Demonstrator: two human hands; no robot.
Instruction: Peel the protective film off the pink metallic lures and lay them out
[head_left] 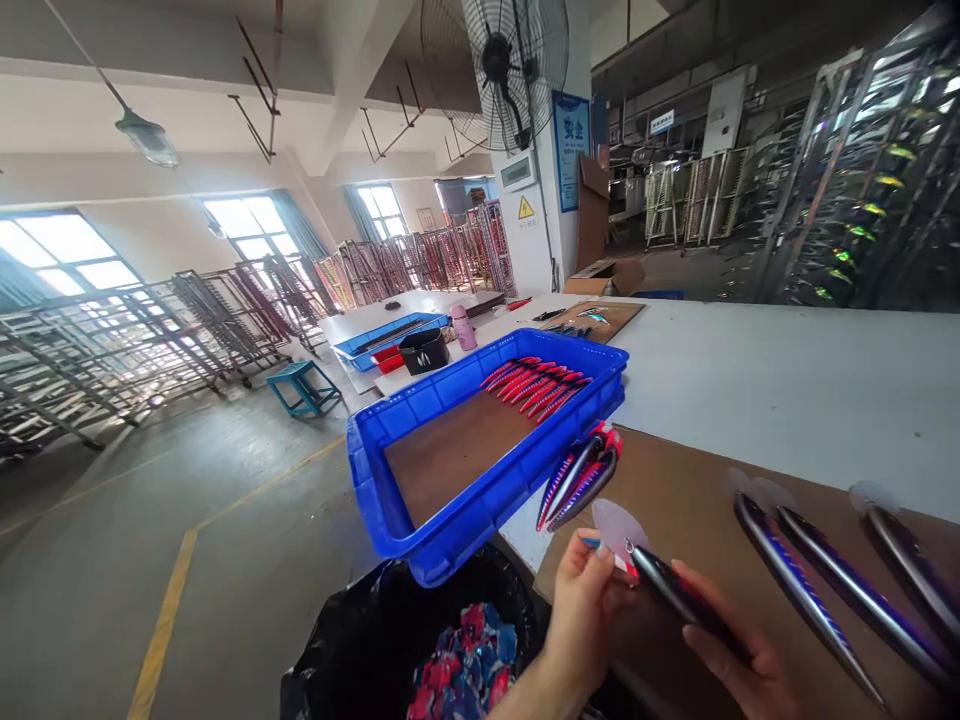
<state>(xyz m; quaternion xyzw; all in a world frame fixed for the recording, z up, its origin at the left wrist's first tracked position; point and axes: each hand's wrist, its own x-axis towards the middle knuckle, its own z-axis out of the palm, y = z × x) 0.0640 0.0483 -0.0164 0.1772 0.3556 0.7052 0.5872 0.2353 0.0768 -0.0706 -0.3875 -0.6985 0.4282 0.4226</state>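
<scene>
A dark fishing lure (pixel 679 590) with a clear rounded lip (pixel 619 525) lies in my right hand (pixel 739 655), its fingers and thumb closed around the body. My left hand (pixel 581 615) is pinched just below the lip, on a small piece of red, white and blue film (pixel 624 566). Whether the film is stuck to the lure cannot be made out. Two purple-and-black lures (pixel 577 480) rest beside the tray's near side, a bit beyond my hands. Several more dark lures with clear lips (pixel 817 580) lie on brown cardboard (pixel 675 470) at the right.
A blue tray (pixel 457 505) holds a row of red-and-purple lures (pixel 536 385). Below it stands a black-lined bin (pixel 337 640) with red and blue film scraps (pixel 469 660). Farther back are a black box (pixel 424 352), a pink bottle (pixel 463 328) and a blue stool (pixel 304 385).
</scene>
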